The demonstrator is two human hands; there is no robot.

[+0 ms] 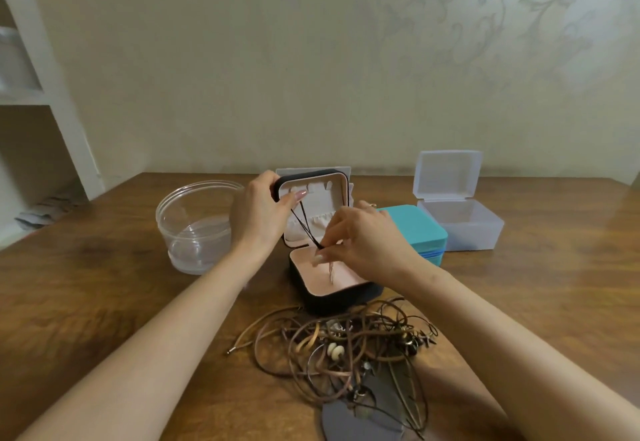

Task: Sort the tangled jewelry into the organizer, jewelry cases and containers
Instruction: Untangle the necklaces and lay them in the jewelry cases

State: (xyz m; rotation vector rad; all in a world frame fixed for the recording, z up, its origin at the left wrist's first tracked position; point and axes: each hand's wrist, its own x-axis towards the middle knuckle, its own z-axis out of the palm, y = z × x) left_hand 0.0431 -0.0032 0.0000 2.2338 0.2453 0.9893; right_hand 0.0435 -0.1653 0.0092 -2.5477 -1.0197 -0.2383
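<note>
The right hand [363, 238] is drawn together at the fingertips, thumb and forefinger pinching a thin black cord [306, 227] just above the open base of a black jewelry case [346, 297]. The cord runs taut in two strands up and to the left, to the thumb of the left hand [258, 214]. Below the pinch something slim and pale pink hangs into the base; its form is too blurred to tell.

The left hand clasps the upright lid [317, 198] of the case, fingers curled round its left edge and the long-nailed thumb laid on the inner face. The case is a small rounded square, dark and matte outside, lined in soft pale pink. The lid's lining carries a row of small tabs above a gathered pocket.

Just right of the case lies a teal jewelry case [415, 227], shut, smooth-topped with rounded corners and a blue zip along its side. Beyond it stands a frosted plastic rectangular box [462, 229], its hinged lid tipped up. To the left sits a clear round tub [197, 229] with ribbed walls.

Nearest the person, touching the black case's front, lies a tangle of cords [346, 343]: brown and tan leather loops, pale disc beads and dark metal charms, on a glossy wood-grain table [104, 267].
</note>
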